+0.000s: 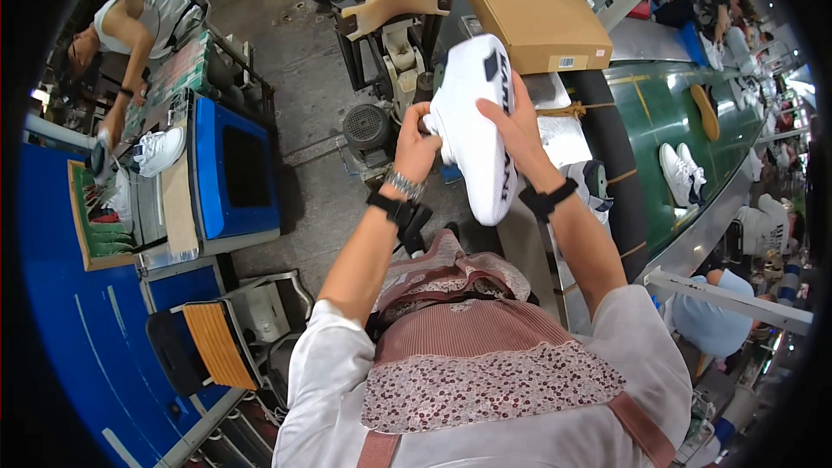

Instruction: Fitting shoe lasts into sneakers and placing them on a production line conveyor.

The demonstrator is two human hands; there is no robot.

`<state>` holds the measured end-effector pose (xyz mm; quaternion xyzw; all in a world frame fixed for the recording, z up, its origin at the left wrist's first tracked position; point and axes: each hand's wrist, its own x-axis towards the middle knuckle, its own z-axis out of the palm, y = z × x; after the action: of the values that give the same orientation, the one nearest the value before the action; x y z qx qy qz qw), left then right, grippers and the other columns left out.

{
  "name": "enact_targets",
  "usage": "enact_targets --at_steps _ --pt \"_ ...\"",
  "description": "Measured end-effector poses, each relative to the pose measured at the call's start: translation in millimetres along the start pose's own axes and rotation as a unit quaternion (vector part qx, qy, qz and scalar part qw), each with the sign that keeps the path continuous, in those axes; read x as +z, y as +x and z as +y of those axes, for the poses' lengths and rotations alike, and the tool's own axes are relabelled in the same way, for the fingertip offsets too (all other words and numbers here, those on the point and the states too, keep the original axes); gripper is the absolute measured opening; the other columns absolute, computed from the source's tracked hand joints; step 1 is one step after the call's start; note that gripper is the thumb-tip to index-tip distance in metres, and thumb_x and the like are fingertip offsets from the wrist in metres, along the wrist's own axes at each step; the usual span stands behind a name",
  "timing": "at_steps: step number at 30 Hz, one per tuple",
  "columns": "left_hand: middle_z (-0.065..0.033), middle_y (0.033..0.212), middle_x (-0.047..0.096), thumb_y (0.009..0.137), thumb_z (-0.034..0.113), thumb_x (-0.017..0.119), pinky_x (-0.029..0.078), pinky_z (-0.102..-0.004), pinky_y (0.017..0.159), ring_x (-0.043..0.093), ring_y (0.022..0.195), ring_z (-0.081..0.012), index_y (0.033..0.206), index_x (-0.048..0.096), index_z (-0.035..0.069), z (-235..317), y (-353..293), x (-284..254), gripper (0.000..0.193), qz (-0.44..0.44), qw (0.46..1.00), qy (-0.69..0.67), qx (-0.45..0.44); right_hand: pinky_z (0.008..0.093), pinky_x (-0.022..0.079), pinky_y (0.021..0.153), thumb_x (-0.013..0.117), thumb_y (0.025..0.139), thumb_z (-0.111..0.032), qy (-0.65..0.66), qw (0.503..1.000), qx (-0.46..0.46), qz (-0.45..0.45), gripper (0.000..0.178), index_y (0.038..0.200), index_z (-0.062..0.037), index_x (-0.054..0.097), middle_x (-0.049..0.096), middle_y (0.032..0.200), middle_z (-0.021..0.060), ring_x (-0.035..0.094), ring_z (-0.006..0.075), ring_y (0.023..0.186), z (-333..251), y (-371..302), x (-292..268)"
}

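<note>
A white sneaker (469, 134) with dark lettering along its sole edge is held up in front of me, turned on its side. My right hand (518, 132) grips it from the right, thumb lying across the sole edge and fingers behind. On the left, my left hand (416, 146) pinches the shoe at its opening or tongue; what exactly lies between the fingers is partly hidden. Behind the shoe stands a machine with a curved tan pad (397, 9) and a grey motor (367, 126).
A brown cardboard box (542, 22) stands beyond the shoe, beside a green conveyor belt (646, 139) carrying white sneakers (680, 172) and a tan sole (705, 113). To the left are a blue cabinet (234, 169), another white sneaker (159, 152), a slatted chair (218, 345) and a person (143, 22) working.
</note>
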<state>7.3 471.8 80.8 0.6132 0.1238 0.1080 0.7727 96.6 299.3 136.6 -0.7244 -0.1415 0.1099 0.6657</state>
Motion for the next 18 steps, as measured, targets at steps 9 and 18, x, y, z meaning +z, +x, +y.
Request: enact_targets --at_steps 9,18 --pt "-0.0059 0.096 0.06 0.077 -0.011 0.049 0.048 -0.0276 0.063 0.058 0.077 -0.0133 0.12 0.053 0.003 -46.2 43.0 -5.4 0.046 0.046 0.99 -0.121 -0.06 0.0448 0.052 0.096 0.077 0.079 -0.047 -0.319 0.946 -0.052 -0.004 0.101 0.15 0.0068 0.031 0.065 0.125 0.03 0.068 0.0436 0.109 -31.0 48.2 29.1" --pt "-0.0114 0.121 0.061 0.087 -0.003 0.043 0.062 -0.0374 0.08 0.067 0.109 -0.0244 0.132 0.048 0.004 -50.3 26.7 18.2 0.046 0.087 0.965 -0.207 -0.134 0.0542 0.058 0.08 0.075 0.074 -0.046 -0.517 0.848 -0.079 -0.086 0.097 0.145 0.0028 0.03 0.065 0.106 0.0314 0.069 0.0501 0.088 -50.1 61.2 50.5"
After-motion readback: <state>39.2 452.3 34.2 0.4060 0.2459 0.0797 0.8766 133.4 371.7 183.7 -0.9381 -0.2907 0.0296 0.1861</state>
